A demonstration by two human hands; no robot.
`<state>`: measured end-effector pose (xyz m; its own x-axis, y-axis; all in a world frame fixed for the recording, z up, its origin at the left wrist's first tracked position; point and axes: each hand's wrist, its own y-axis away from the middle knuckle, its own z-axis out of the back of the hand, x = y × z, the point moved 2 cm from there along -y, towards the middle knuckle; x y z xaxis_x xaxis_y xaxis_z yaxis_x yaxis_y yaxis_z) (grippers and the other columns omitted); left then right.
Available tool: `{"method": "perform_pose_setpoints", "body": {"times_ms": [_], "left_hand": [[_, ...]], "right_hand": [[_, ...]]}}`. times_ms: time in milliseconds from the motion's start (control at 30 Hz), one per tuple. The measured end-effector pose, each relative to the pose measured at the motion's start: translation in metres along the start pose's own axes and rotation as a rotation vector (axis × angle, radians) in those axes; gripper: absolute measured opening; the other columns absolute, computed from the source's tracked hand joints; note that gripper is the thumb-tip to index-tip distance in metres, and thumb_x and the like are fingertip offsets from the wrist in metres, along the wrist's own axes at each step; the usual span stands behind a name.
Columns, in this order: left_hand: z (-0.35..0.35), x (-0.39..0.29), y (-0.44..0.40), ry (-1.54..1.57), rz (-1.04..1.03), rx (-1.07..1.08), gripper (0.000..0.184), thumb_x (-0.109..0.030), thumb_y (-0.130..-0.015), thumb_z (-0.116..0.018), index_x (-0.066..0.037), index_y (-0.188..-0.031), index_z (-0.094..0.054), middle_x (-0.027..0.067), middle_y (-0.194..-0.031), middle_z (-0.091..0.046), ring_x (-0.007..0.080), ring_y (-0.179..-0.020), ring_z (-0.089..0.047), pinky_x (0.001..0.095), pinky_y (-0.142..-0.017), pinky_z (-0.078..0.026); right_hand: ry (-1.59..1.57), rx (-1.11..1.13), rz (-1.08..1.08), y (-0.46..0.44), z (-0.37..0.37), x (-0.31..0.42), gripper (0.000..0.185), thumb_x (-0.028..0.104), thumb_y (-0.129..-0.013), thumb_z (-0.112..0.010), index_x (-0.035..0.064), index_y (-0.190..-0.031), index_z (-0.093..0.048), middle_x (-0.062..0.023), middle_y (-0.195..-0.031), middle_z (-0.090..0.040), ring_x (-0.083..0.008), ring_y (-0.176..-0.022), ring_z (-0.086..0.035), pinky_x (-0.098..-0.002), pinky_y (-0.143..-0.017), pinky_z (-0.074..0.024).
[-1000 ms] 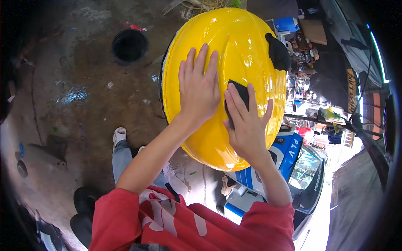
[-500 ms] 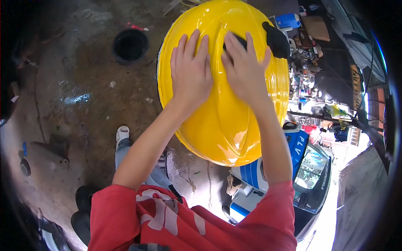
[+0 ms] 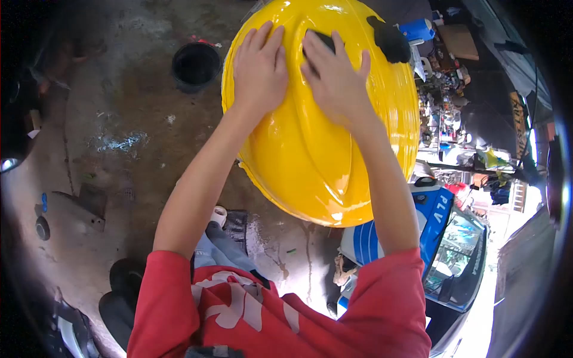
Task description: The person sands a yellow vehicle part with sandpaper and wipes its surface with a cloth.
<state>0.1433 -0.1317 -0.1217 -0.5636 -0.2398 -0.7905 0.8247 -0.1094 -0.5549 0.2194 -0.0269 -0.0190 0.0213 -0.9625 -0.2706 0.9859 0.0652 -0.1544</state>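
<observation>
A large glossy yellow shell (image 3: 310,161), curved and with a raised ridge along its middle, fills the upper centre. My left hand (image 3: 261,74) lies flat on its surface left of the ridge, fingers stretched out, holding nothing. Right of it, my right hand (image 3: 335,77) presses a thin black pad (image 3: 323,40) against the shell near the ridge. The pad is partly covered by the fingers, and the thumb stands out to the side. A black, cloth-like lump (image 3: 391,42) rests at the shell's upper right edge.
A black bucket (image 3: 196,67) stands on the wet, stained floor (image 3: 149,119) at left. A blue and white vehicle (image 3: 439,221) is at lower right. Cluttered shelves (image 3: 441,107) and a blue jug (image 3: 416,30) line the right side. Black round-ended objects (image 3: 122,286) sit lower left.
Both hands have slid farther up the shell and slightly left, the black pad moving along with the right hand. The whole view has shifted a little.
</observation>
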Motion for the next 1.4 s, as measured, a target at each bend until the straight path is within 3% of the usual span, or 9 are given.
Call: {"method": "perform_pose_setpoints", "body": {"times_ms": [200,467,600,733,900,1000,1100,1233,1400], "left_hand": [[0.015,-0.026,0.015,-0.233,-0.212,0.195,0.047,-0.024,-0.102,-0.05,-0.005,-0.145,-0.051,0.0197,-0.154,-0.045,0.0401,-0.144,-0.039,0.055,-0.119,-0.03],[0.039,-0.162,0.214,-0.269,-0.281,0.739,0.071,-0.031,-0.095,-0.059,-0.004,-0.156,-0.035,0.0159,-0.168,-0.022,0.0389,-0.155,-0.019,0.066,-0.12,-0.014],[0.025,-0.103,0.119,-0.545,-0.343,0.377,0.067,-0.036,-0.101,-0.051,-0.013,-0.16,-0.029,0.0158,-0.168,-0.023,0.038,-0.154,-0.023,0.067,-0.118,-0.021],[0.02,-0.034,-0.021,-0.471,-0.021,0.526,0.062,-0.046,-0.106,-0.039,-0.012,-0.158,-0.034,0.0211,-0.165,-0.027,0.0432,-0.151,-0.026,0.0652,-0.119,-0.02],[0.023,-0.085,0.083,-0.531,-0.449,0.398,0.061,-0.032,-0.104,-0.047,-0.003,-0.157,-0.033,0.0245,-0.163,-0.028,0.0488,-0.149,-0.026,0.0646,-0.119,-0.021],[0.06,-0.129,0.143,-0.204,-0.734,1.128,0.065,-0.036,-0.097,-0.055,-0.007,-0.154,-0.041,0.0196,-0.163,-0.031,0.0423,-0.152,-0.025,0.0658,-0.119,-0.019],[0.035,-0.098,0.033,-0.112,-1.005,1.074,0.066,-0.036,-0.093,-0.061,-0.01,-0.152,-0.044,0.0187,-0.16,-0.035,0.041,-0.151,-0.027,0.0666,-0.119,-0.018],[-0.078,-0.061,-0.158,-0.284,-0.941,0.871,0.075,-0.055,-0.1,-0.053,-0.024,-0.162,-0.025,0.0293,-0.163,-0.022,0.047,-0.151,-0.022,0.0632,-0.12,-0.021],[-0.228,-0.101,-0.219,-0.039,-0.982,0.875,0.092,-0.068,-0.083,-0.069,-0.021,-0.157,-0.039,0.0261,-0.158,-0.037,0.0437,-0.145,-0.038,0.0503,-0.115,-0.037]], "right_hand": [[-0.109,0.359,-0.045,0.208,0.074,0.044,0.064,0.026,-0.09,-0.066,0.0146,-0.15,-0.048,0.0013,-0.163,-0.038,-0.0321,-0.155,-0.023,-0.0696,-0.117,-0.0023],[-0.496,-0.052,-0.68,0.373,0.092,0.023,0.049,0.026,-0.106,-0.04,0.0105,-0.151,-0.049,-0.006,-0.161,-0.042,-0.0308,-0.157,-0.018,-0.0517,-0.124,0.0003],[-0.664,-0.144,-0.861,0.432,0.061,0.034,0.059,0.047,-0.11,-0.032,0.0081,-0.15,-0.05,-0.0061,-0.16,-0.044,-0.0311,-0.156,-0.02,-0.0498,-0.125,-0.0058],[-0.866,-0.294,-1.043,0.459,0.032,0.042,0.066,0.054,-0.109,-0.031,0.0049,-0.147,-0.053,-0.0121,-0.156,-0.048,-0.0337,-0.155,-0.023,-0.0485,-0.124,-0.0168],[-0.838,-0.447,-1.209,0.453,0.002,0.041,0.068,0.054,-0.109,-0.032,0.0024,-0.147,-0.052,-0.0136,-0.154,-0.049,-0.0346,-0.154,-0.025,-0.0488,-0.124,-0.0174],[-0.787,-0.561,-1.32,0.445,-0.009,0.033,0.064,0.048,-0.11,-0.035,-0.0017,-0.147,-0.05,-0.0158,-0.156,-0.047,-0.0325,-0.154,-0.027,-0.043,-0.123,-0.0173],[-0.594,-0.649,-1.458,0.435,-0.003,0.038,0.062,0.044,-0.111,-0.038,-0.0065,-0.145,-0.05,-0.0187,-0.153,-0.049,-0.0294,-0.147,-0.038,-0.0375,-0.12,-0.0242],[-0.651,-0.798,-1.946,0.404,0.003,0.094,0.066,0.048,-0.11,-0.038,-0.0036,-0.151,-0.043,-0.0239,-0.154,-0.044,-0.0362,-0.141,-0.044,-0.0404,-0.116,-0.0331],[-0.372,-0.488,-2.69,0.321,0.007,0.218,0.064,0.048,-0.11,-0.038,-0.0034,-0.145,-0.05,-0.0279,-0.15,-0.048,-0.0405,-0.134,-0.049,-0.0427,-0.111,-0.0371]]}}
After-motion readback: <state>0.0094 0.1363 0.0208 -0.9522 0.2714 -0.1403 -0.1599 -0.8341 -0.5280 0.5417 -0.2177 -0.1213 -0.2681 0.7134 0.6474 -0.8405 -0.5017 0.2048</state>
